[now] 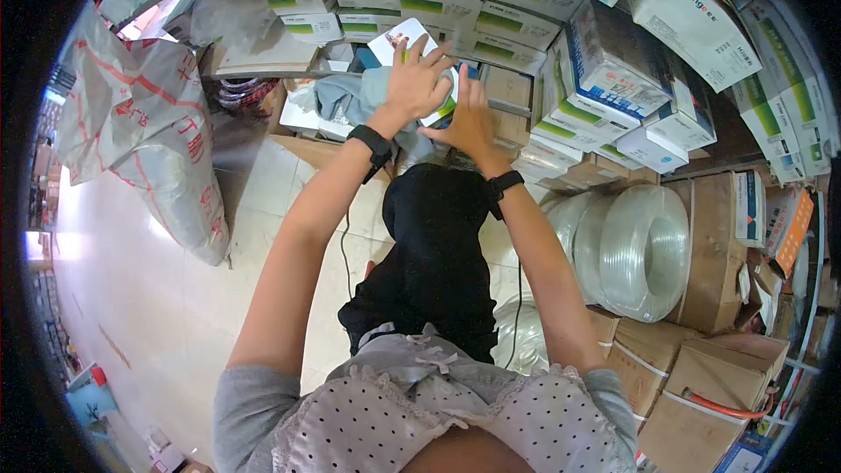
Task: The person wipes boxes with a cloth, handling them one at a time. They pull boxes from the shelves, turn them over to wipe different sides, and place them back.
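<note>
A white box (450, 95) with green on its side is between my hands, close in front of the shelf. My left hand (419, 79) lies over its top with the fingers spread, covering much of it. At its right end is my right hand (470, 123), thumb at the near edge and fingers along the side. A printed white face (399, 40) shows beyond my left fingers. Bunched grey-blue cloth (340, 98) lies beside my left hand and wrist, over an open carton (302, 151).
Stacked white-and-green boxes (447, 4) line the shelf behind, with more boxes (604, 61) at the right. Coils of clear tubing (644, 254) and brown cartons (701, 394) stand lower right. A large plastic bag (144, 123) hangs at the left above the tiled floor (175, 324).
</note>
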The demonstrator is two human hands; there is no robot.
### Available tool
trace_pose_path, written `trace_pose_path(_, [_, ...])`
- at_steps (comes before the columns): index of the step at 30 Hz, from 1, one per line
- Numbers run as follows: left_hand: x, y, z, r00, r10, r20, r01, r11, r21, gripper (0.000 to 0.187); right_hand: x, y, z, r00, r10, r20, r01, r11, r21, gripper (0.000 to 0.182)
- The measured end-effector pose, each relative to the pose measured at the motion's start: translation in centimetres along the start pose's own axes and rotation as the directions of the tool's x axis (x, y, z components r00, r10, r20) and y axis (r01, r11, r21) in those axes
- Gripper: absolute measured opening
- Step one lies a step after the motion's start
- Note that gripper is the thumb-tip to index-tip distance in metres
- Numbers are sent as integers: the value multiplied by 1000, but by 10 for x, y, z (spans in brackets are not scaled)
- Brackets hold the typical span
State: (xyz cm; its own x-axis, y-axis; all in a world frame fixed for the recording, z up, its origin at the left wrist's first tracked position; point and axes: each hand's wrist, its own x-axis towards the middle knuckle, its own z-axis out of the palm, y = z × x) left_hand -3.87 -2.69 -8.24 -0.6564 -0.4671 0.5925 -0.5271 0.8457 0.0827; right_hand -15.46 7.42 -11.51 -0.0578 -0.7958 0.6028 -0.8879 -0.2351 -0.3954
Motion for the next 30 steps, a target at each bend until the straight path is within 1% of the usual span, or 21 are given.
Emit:
trace_pose_path(1, [0, -1, 0, 999, 44, 23, -44, 999, -3, 41, 1, 1, 0, 1000, 8, -7, -8, 1000, 6, 135])
trace_pose_path(4, [3, 2, 1, 996, -60, 65, 65, 995, -82, 43, 2, 2, -2, 1000, 21, -11, -20, 1000, 21, 135])
trace_pose_path(7, [8, 14, -1, 986, -166, -28, 167, 986, 27, 57, 3, 2, -4, 997, 70, 37, -69, 998, -10, 137])
trace_pose_path(10, [16, 22, -5, 934, -300, -194, 324, 940, 104, 72, 8, -5, -8, 987, 143, 72, -144, 989, 15, 138])
trace_pose_path(13, [13, 6, -5, 899, -357, -254, 368, 930, -2, 82, 24, -8, -12, 997, -6, 75, 7, 1000, -16, 137])
trace_pose_path(14, [10, 3, -6, 884, -403, -237, 414, 910, -4, 81, 28, -10, -14, 995, 19, 97, -21, 1000, 15, 135])
trace_pose_path(17, [1, -26, 3, 816, -502, -286, 456, 863, -217, 79, 40, -11, -13, 978, -163, 133, 162, 987, 16, 133])
trace_pose_path(18, [0, -28, 2, 824, -486, -290, 467, 874, -138, 84, 42, -11, -10, 980, -182, 85, 180, 983, 32, 131])
trace_pose_path(19, [0, -33, 1, 795, -538, -282, 498, 843, -204, 87, 46, -10, -7, 975, -213, 60, 210, 976, 56, 130])
trace_pose_path(21, [0, -41, -5, 729, -636, -251, 553, 764, -332, 93, 52, -11, -3, 962, -271, 10, 269, 958, 101, 128])
trace_pose_path(22, [3, -48, -8, 736, -657, -162, 577, 735, -357, 101, 54, -12, -2, 966, -258, 16, 255, 961, 102, 128])
trace_pose_path(24, [4, -77, 0, 708, -706, -9, 685, 690, -236, 103, 58, -14, 1, 972, -232, 27, 228, 968, 103, 128])
trace_pose_path(25, [5, -85, -3, 683, -727, 66, 726, 666, -169, 105, 61, -16, 3, 967, -254, 13, 251, 960, 124, 128])
trace_pose_path(26, [6, -94, -6, 636, -757, 151, 767, 598, -233, 108, 64, -17, 6, 961, -275, -2, 272, 951, 143, 128])
trace_pose_path(27, [5, -104, -5, 598, -779, 192, 794, 542, -275, 110, 67, -18, 7, 956, -294, -18, 293, 942, 161, 128])
trace_pose_path(28, [3, -113, -5, 586, -782, 213, 800, 516, -306, 110, 71, -22, 6, 961, -274, 36, 262, 943, 206, 125])
trace_pose_path(30, [1, -139, 2, 566, -782, 260, 803, 451, -389, 109, 75, -22, 8, 980, -188, 71, 157, 937, 314, 119])
